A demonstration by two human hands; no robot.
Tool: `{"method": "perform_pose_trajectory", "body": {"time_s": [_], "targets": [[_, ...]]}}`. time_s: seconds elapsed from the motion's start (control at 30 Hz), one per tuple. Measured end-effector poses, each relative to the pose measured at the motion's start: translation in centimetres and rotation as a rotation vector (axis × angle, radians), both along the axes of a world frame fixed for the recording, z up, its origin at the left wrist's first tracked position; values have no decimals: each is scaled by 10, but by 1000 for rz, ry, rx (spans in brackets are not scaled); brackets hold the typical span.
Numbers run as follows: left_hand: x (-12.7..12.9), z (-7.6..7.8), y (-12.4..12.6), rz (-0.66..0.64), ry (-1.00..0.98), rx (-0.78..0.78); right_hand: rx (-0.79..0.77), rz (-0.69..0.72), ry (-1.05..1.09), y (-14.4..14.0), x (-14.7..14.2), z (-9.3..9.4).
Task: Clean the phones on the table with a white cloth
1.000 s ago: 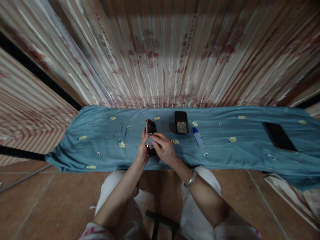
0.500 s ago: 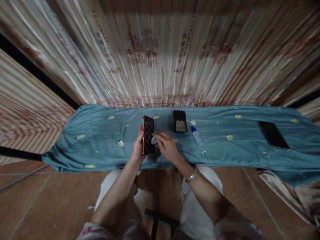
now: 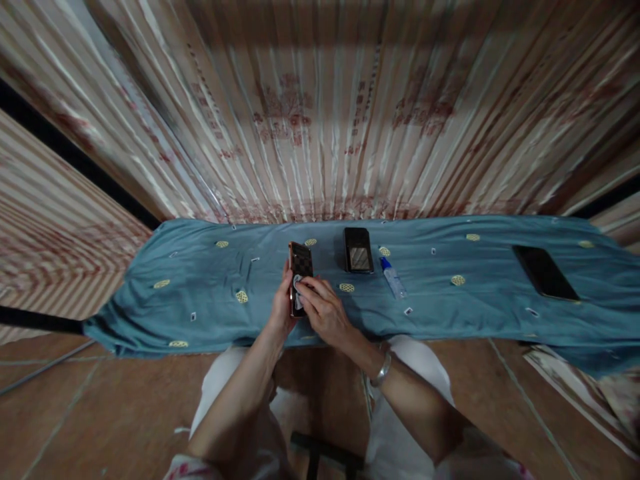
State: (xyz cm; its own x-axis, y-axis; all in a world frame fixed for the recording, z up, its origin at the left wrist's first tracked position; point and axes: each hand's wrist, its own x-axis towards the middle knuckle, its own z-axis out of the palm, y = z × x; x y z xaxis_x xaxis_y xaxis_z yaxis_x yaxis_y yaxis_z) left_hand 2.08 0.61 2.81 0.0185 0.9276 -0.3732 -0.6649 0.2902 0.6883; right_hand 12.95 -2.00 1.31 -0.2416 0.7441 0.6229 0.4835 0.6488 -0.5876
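While the left hand [image 3: 281,313] clasps the checkered phone [image 3: 301,267] along its left edge, just left of the frame centre, the right hand [image 3: 323,310] presses a small pale wipe [image 3: 298,285] against the middle of the phone's patterned face. The left grip is narrow and closed around the phone; the right grip is pinched on the wipe, with the fingertips [image 3: 305,287] bearing on it. The phone is held just above the near edge of the table, which is covered with a blue cloth [image 3: 200,313]; whether its lower end rests on the cloth cannot be told. To perform the wiping well, it appears best to keep the left hand steady as a support, so that pressure from the right hand does not tilt the phone, and to keep the wipe flat under the fingertips rather than bunched. Strokes should probably run along the length of the phone and overlap, with care near the upper end, which stands clear of both hands. 1 second phone [image 3: 358,249] lies flat on the cloth, right of the held one and apart from it. 1 small bottle with a blue cap [image 3: 393,279] lies on its side just right of that phone. 1 dark phone [image 3: 545,273] lies well apart at the right of the frame. Striped curtains [image 3: 320,120] fill the upper part of the frame behind the table.
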Motion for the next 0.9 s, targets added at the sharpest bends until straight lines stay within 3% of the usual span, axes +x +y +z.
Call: {"method": "perform_pose_trajectory", "body": {"time_s": [0.1, 0.3, 0.57, 0.9], "targets": [[10, -1, -3, 65, -2, 38, -24, -63, 5, 11, 6, -3], [19, -2, -9, -37, -4, 95, -89, -177, 85, 33, 21, -6], [18, -1, -8, -23, 56, 129, -88, -102, 133, 23, 17, 4], [24, -11, -11, -75, 114, 217, -75, -147, 126, 25, 24, 5]]}}
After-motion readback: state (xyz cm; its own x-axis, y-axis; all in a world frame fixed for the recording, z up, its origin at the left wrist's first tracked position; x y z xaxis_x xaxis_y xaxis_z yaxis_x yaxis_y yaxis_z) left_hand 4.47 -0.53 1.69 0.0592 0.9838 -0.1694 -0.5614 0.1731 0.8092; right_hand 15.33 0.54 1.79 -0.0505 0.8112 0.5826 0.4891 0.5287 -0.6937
